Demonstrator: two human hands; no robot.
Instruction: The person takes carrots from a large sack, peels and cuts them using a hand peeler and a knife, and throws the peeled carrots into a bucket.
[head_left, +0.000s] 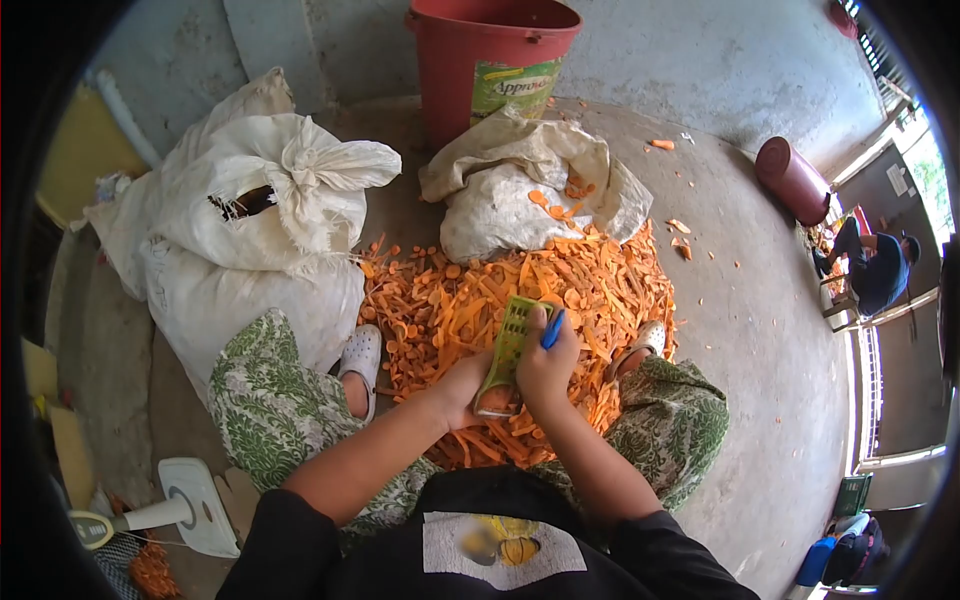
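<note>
My left hand (463, 392) is closed around the lower side of a yellow-green, long flat thing (507, 345) with rows of dark marks or holes near its top; its exact kind I cannot make out. In my right hand (548, 370), a blue pen-like thing (553, 329) sticks up between thumb and fingers. My right thumb lies close to the upper edge of the green thing. Below both hands spreads a large heap of orange peelings and round slices (460, 310), which look like carrot, between my feet.
Beyond the heap slumps a white sack (500, 215) with slices on it. Stuffed white sacks (240, 230) stand at left. A red bin (450, 80) stands by the wall. A scale (200, 505) is at lower left. At right, a person (880, 270) sits near a toppled maroon barrel (795, 180).
</note>
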